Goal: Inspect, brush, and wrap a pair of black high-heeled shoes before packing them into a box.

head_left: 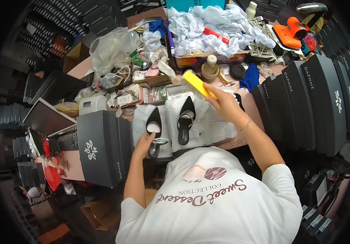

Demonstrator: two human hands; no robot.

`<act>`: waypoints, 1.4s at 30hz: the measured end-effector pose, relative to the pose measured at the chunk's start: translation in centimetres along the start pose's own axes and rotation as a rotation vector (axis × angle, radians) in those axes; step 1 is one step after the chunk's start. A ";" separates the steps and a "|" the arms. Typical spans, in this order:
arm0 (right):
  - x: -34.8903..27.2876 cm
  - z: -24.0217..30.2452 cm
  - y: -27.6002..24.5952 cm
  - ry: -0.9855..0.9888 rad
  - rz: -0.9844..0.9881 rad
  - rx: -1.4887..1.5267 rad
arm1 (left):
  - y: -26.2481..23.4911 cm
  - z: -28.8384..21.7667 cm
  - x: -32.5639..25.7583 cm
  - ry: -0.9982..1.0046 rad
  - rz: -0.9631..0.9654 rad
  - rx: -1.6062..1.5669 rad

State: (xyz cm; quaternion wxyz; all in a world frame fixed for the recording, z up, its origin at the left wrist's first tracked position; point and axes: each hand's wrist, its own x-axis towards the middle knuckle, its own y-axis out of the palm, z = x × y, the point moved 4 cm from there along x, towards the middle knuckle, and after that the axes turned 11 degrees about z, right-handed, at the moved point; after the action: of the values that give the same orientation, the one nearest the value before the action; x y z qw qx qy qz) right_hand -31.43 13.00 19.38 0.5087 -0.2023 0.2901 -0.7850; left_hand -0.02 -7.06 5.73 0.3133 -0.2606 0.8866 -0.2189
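My right hand [226, 103] is closed round the handle end of a yellow brush [196, 83], raised above the table with its pale bristles toward the lower left. My left hand [144, 143] grips the side of a black pointed mule [154, 117] near its glittery strap. White tissue paper [141, 112] lies beneath that shoe. Just to its right, the matching black mule [187, 106] rests toe away from me on white wrapping in an open shoebox [201, 142]. The brush and both shoes are apart from each other.
Dark shoeboxes stand in a row at the right [322, 103], with more at the left [97, 146]. A crumpled heap of white paper [203, 30] fills a box at the back. Nearby are a pump bottle [210, 69], a blue cloth [250, 78] and an orange tool [289, 34].
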 end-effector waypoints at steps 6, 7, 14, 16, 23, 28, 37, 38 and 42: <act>-3.2 -2.1 2.9 0.085 0.091 0.093 | 7.0 -11.0 -0.7 0.252 0.253 0.067; -3.3 -2.1 2.6 0.089 0.009 0.102 | 9.4 -10.2 -0.3 0.328 0.188 0.174; -4.6 -9.0 3.1 0.391 -0.052 0.318 | 13.1 -10.8 0.4 0.160 0.144 -0.036; -4.8 -8.6 3.6 0.331 -0.041 0.343 | 13.4 -9.4 1.2 0.222 -0.053 0.024; -4.1 -12.1 6.4 0.388 -0.009 0.646 | 15.3 -6.2 2.4 0.081 -0.119 -0.444; -4.4 -9.1 5.6 0.415 0.067 0.729 | 18.0 -4.6 4.6 -0.165 0.200 -0.870; -3.5 -3.7 -0.2 0.166 -0.204 0.220 | 9.6 -11.6 -0.3 -0.183 0.624 -1.560; -3.8 -0.6 0.1 -0.233 -0.349 -0.059 | 9.0 -12.1 -0.6 -0.137 0.652 -1.547; -2.5 0.3 -1.2 -0.187 0.218 -0.801 | 5.7 -14.5 -4.1 -0.087 0.553 -1.196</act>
State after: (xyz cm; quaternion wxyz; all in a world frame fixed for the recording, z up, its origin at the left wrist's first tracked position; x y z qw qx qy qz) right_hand -31.05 15.61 20.40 0.4943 -0.4223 0.5444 -0.5301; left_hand -8.80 3.08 14.65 0.1949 -0.1611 0.8761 0.4105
